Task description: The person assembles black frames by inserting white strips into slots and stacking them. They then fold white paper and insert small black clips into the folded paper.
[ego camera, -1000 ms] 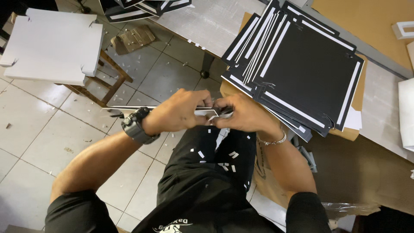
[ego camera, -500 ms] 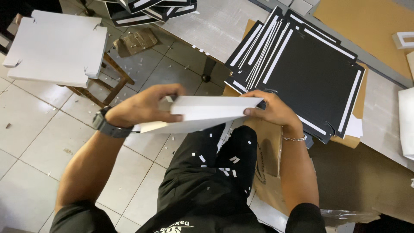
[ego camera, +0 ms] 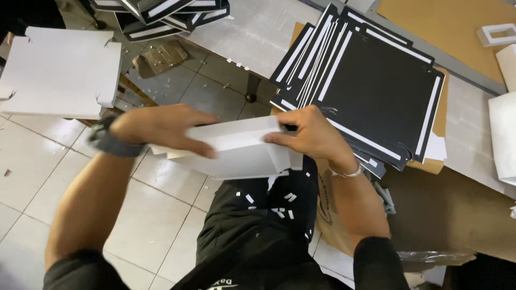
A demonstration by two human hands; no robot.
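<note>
I hold a white cardboard sheet (ego camera: 236, 153) with folded-up sides over my lap. My left hand (ego camera: 161, 128), with a dark wristwatch, lies across its left part, fingers pressed on the raised flap. My right hand (ego camera: 309, 134), with a thin bracelet, grips its right edge, fingers curled over the fold. A fanned stack of black sheets with white edges (ego camera: 376, 91) lies just beyond my right hand on brown cardboard.
A pile of white sheets (ego camera: 59, 72) rests on a wooden stool at the left. More black sheets (ego camera: 161, 16) lie at the top. Small white paper scraps (ego camera: 279, 207) dot my black trousers. Tiled floor (ego camera: 150, 215) lies below; a white box (ego camera: 502, 134) sits at the right.
The sheet, seen edge-on one second ago, has turned flat and opened towards me. My hands have spread apart along it, and its side flaps now stand up.
</note>
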